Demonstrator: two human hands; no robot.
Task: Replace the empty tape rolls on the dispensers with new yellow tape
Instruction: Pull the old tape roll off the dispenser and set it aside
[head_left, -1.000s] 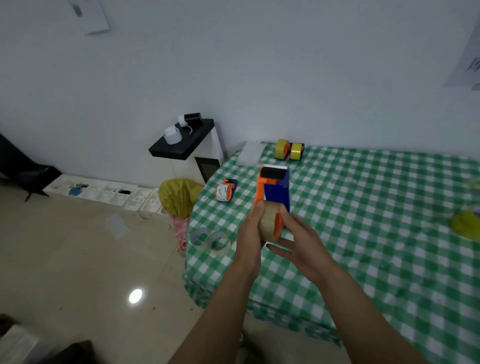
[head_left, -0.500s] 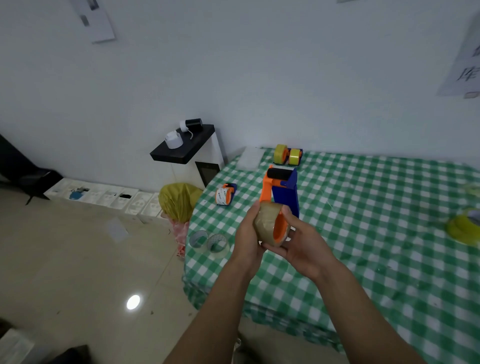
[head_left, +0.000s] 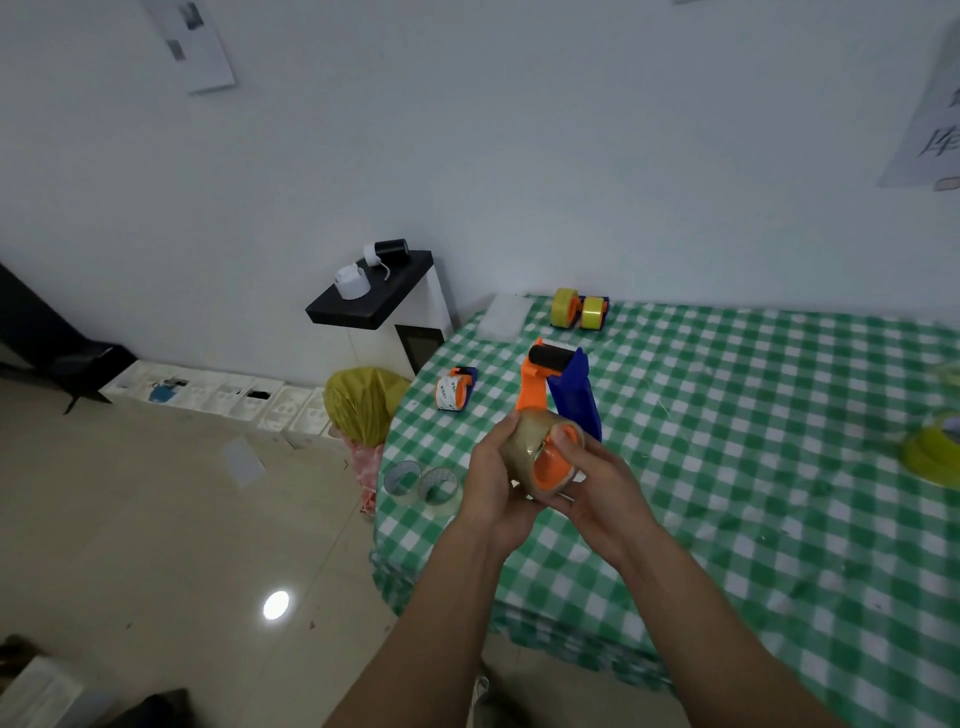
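I hold an orange and blue tape dispenser (head_left: 566, 384) above the near left part of the table, its roller end pointing away from me. A brownish tape roll (head_left: 524, 447) sits on its orange hub. My left hand (head_left: 491, 483) grips the roll from the left. My right hand (head_left: 597, 483) holds the dispenser at the hub, thumb over the roll's rim. Two dispensers with yellow tape (head_left: 579, 310) stand at the table's far edge. A small dispenser with a white roll (head_left: 454, 388) lies to the left.
The table wears a green checked cloth (head_left: 753, 467). Two clear empty rolls (head_left: 423, 482) lie at its left edge. Yellow-green tape rolls (head_left: 932, 452) are stacked at the right. A black-topped cabinet (head_left: 376, 296) and a yellow bag (head_left: 363, 402) stand left of the table.
The dispenser has tilted so the orange hub faces me more. My right thumb has shifted over the roll's rim. Both hands stay on it.
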